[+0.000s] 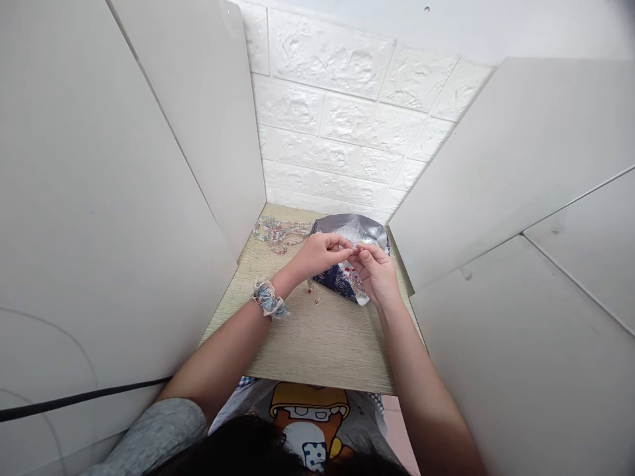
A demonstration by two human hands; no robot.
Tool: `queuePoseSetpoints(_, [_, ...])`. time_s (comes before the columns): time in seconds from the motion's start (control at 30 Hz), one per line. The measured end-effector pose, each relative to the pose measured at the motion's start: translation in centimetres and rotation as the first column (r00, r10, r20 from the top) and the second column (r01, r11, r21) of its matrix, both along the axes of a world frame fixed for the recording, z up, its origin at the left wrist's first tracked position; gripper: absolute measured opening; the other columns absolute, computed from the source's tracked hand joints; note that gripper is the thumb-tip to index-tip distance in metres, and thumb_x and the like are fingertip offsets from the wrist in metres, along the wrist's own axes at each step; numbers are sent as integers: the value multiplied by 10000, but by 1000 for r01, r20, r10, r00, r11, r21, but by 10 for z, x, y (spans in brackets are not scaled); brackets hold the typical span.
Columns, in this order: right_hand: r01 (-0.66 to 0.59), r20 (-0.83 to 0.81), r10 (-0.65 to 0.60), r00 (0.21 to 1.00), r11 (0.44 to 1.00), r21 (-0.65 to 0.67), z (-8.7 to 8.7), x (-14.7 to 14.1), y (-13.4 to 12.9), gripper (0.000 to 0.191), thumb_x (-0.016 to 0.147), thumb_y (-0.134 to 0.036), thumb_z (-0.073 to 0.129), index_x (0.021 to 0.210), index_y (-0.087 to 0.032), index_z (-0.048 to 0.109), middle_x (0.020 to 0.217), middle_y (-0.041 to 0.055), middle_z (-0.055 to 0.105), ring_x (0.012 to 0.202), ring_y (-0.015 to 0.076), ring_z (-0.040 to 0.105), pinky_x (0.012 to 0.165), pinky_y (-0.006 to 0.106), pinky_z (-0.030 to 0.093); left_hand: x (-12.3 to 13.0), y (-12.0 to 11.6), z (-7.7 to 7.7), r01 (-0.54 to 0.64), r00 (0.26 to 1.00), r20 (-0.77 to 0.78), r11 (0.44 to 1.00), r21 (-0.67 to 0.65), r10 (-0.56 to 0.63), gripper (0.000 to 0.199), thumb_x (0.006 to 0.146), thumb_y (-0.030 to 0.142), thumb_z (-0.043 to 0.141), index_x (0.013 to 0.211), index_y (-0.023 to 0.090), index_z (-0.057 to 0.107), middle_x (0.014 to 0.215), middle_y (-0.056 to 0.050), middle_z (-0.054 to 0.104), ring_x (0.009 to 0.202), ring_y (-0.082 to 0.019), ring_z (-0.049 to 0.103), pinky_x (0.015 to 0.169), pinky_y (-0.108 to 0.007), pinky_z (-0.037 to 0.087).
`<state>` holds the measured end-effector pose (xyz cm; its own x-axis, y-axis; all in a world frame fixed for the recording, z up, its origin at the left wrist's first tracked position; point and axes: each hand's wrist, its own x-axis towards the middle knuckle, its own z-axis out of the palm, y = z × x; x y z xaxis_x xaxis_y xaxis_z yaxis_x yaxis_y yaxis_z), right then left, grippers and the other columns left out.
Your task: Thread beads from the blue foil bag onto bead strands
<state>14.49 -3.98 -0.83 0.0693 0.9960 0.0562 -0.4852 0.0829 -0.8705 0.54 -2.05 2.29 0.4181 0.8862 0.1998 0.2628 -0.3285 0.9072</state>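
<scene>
My left hand [320,254] and my right hand [380,272] meet fingertip to fingertip over an open bag, both pinched closed. Whatever lies between the fingertips is too small to make out. The bag [342,223] is silvery inside and dark blue with a pale pattern outside. Clear and red beads [348,270] show in it, partly hidden by my right hand. Left of the bag lie strands of multicoloured beads [278,231]. Below my left hand, a small red bead [309,291] and a tiny shiny piece [317,302] rest on the wood.
The narrow wooden tabletop [317,344] is boxed in by a white panel on the left [198,99] and another on the right [496,145]. A white brick-patterned wall [337,132] stands behind. A blue scrunchie [269,299] circles my left wrist. A black cable [84,398] runs at lower left.
</scene>
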Motion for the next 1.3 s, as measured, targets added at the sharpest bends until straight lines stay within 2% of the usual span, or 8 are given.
queuePoseSetpoints(0.47, [0, 85, -3, 996, 1000, 30, -5, 1, 1, 173, 544, -289, 714, 675, -230, 618, 676, -38, 624, 664, 87, 580, 698, 249, 486, 0, -1, 3, 6, 1000, 28, 999, -37, -5, 231, 661, 353, 516, 675, 130, 575, 459, 63, 317, 433, -35, 237, 425, -180, 212])
queuePoseSetpoints(0.77, [4, 99, -6, 995, 1000, 29, -5, 2, 1, 169, 540, -277, 713, 673, -223, 623, 660, -40, 612, 643, 80, 561, 685, 241, 465, -1, -2, 2, 24, 1000, 2, 999, -32, -24, 241, 662, 360, 500, 663, 127, 562, 489, 42, 393, 453, -41, 293, 434, -183, 216])
queuePoseSetpoints(1.3, [3, 137, -5, 991, 1000, 21, -7, 4, 2, 179, 540, -269, 712, 690, -222, 627, 671, -38, 606, 628, 84, 553, 655, 242, 465, -2, -1, 2, 5, 1000, 3, 1000, -14, -5, 244, 678, 374, 493, 660, 136, 544, 486, 45, 352, 452, -43, 265, 427, -190, 191])
